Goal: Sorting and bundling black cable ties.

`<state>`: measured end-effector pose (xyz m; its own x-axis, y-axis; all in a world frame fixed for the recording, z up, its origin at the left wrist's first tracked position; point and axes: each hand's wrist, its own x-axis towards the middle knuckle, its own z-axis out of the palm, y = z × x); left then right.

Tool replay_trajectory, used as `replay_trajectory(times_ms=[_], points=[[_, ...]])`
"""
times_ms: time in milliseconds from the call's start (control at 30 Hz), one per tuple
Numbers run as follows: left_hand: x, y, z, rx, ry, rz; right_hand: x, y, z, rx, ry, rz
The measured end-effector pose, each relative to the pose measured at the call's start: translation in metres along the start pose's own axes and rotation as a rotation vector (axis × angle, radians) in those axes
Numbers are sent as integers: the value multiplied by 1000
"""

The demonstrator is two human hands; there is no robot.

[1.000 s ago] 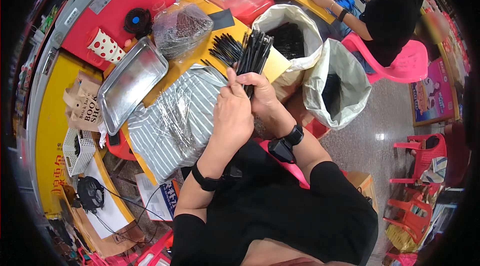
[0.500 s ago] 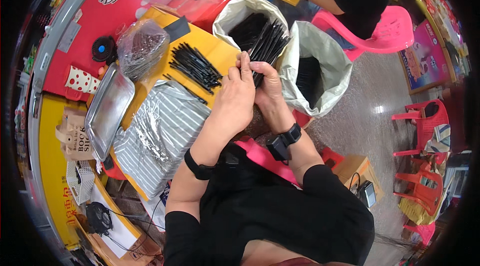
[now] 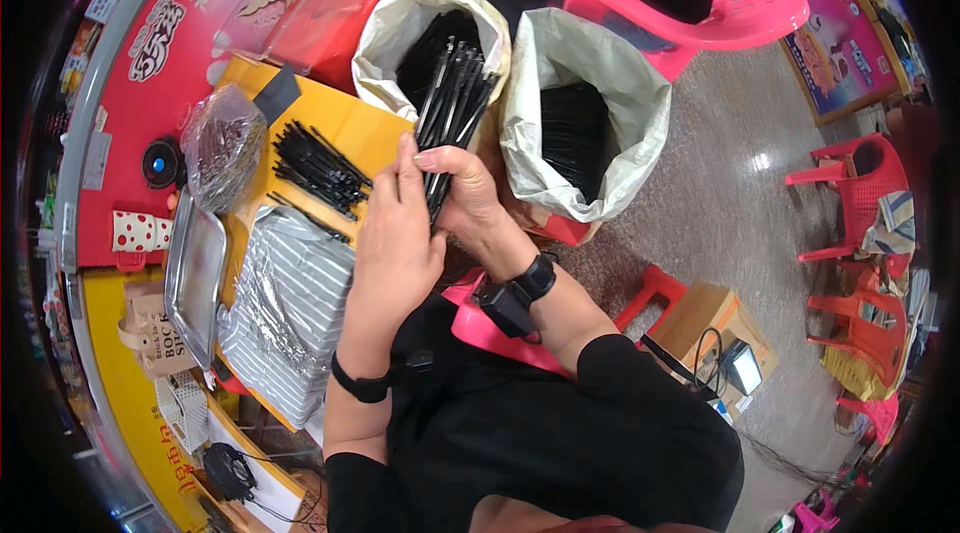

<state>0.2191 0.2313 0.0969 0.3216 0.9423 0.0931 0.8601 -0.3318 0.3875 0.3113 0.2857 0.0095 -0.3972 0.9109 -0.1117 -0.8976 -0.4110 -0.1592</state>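
A bundle of thin, glossy black sticks stands tilted in my right hand, which is closed round its lower part. My left hand is against the bundle's left side, fingers bent together near my right thumb. Whatever those left fingers pinch is hidden. Just beyond my hands a white woven sack stands open with more black sticks inside, and the bundle's top overlaps its mouth. Left of my hands, a loose pile of the same black sticks lies on a yellow tabletop.
A second white sack of black sticks stands to the right. On the left are a grey striped plastic-wrapped pack, a metal tray and a clear plastic bag. Another person sits on a pink chair beyond the sacks.
The view has swung, so the table and sacks appear further left. The bundle now points more upright. Both hands stay together at its lower part.
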Motion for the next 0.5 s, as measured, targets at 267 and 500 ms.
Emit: replay_trajectory(times_ms=[267, 500], points=[[1, -2, -16, -180, -74, 100, -3, -4, -5, 61, -16, 30], [-35, -36, -10, -455, 160, -215, -1, -8, 0, -31, -37, -27]])
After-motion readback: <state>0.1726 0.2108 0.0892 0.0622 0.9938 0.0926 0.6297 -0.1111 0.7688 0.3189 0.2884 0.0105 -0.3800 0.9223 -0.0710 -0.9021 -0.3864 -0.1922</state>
